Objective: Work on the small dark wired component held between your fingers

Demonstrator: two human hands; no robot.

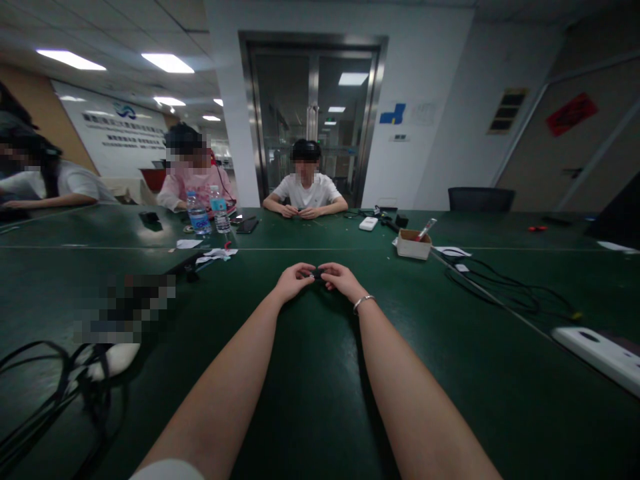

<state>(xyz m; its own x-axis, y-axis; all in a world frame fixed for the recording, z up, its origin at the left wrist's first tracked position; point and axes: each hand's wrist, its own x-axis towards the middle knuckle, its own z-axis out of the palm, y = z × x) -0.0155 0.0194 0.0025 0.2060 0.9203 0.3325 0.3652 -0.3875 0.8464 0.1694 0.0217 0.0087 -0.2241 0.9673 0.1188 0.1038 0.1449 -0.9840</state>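
Note:
Over the middle of the dark green table (310, 373), both my hands meet around a small black object (318, 274). My left hand (295, 281) pinches its left end between thumb and fingers. At its right end, my right hand (342, 281) is closed in a similar pinch, with a silver bracelet (363, 305) on the wrist. Fingers cover much of the object, so its exact shape cannot be made out.
People sit across the table and at the left. Two water bottles (199, 215) and a dark phone (247, 225) stand or lie back left. A small box (414, 245) holds items at back right. Cables lie on both sides; a white power strip (600, 357) is at right.

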